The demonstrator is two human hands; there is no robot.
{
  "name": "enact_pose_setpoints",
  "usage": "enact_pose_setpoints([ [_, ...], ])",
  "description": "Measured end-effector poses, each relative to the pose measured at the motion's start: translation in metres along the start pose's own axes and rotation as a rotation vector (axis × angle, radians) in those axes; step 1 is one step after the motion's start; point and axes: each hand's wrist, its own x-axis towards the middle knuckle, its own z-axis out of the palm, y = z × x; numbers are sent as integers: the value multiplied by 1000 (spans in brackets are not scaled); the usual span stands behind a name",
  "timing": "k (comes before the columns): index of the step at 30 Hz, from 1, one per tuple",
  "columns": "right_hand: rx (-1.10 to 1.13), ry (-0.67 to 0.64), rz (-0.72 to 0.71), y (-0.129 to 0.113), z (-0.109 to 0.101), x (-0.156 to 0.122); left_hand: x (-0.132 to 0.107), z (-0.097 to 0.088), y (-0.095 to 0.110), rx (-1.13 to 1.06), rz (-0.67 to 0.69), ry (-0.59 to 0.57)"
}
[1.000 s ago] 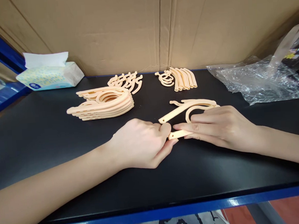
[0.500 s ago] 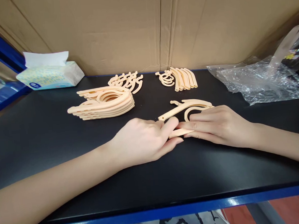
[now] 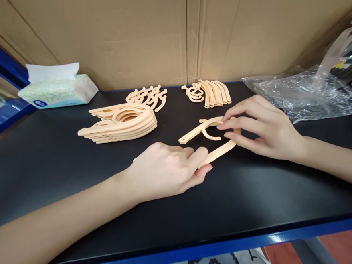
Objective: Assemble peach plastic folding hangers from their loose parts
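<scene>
My left hand [image 3: 169, 168] is closed round one end of a cream plastic folding-hanger arm [image 3: 221, 152], just above the black tabletop. The arm slants up and right from its fingers. My right hand [image 3: 260, 128] is over the arm's far end, with fingers apart and fingertips close to a curved hanger hook [image 3: 210, 134]. A second hanger arm [image 3: 194, 133] with a hole in its end lies behind the hook. The right fingers partly hide where these pieces meet, so I cannot tell how they are joined.
A stack of cream hangers [image 3: 124, 125] lies left of centre. Loose hooks [image 3: 146, 97] are behind it; more hooks [image 3: 194, 93] and a row of arms [image 3: 217, 93] lie further right. A tissue pack [image 3: 58, 92] stands back left, a crinkled clear plastic bag [image 3: 300, 95] back right.
My right hand has loosened from the held arm and moved up and right, its fingers spreading. The second arm and the hook have shifted left. My left hand keeps its hold.
</scene>
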Motion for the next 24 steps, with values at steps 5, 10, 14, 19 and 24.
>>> enact_pose_setpoints([
  [5,54,-10,161,6,2,1,0,-2,1,12,19,20],
  [10,117,-79,284,3,4,1,-1,-2,1,14,64,37],
  [14,138,-145,273,3,4,0,-3,3,2,-52,60,86],
  [19,106,-119,259,4,5,0,-1,-1,0,-256,102,47],
  [24,94,-52,382,5,7,-2,5,-10,-3,-324,208,-21],
])
